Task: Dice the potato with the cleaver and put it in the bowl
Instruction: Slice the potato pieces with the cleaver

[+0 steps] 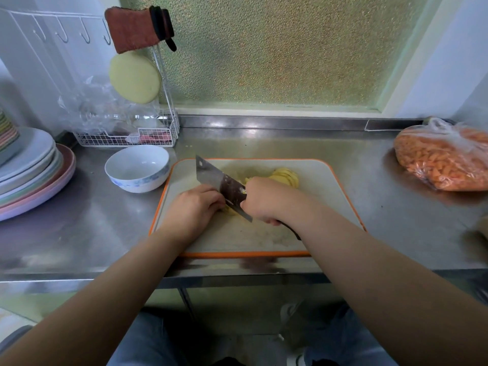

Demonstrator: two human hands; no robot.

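On the orange-rimmed cutting board (324, 186) my right hand (264, 199) grips the handle of the cleaver (219, 180), whose blade points away to the upper left. My left hand (195, 204) is curled over a piece of potato (231, 210) right at the blade's near edge; most of that piece is hidden by the fingers. A fanned pile of yellow potato slices (286, 177) lies behind my right hand. The white bowl (137, 169) with a blue pattern stands empty just left of the board.
A stack of pastel plates (31, 170) fills the left of the steel counter. A white wire rack (126, 136) with plastic bags stands behind the bowl. A bag of orange carrot pieces (443, 157) lies at the right. The counter's front edge runs just below the board.
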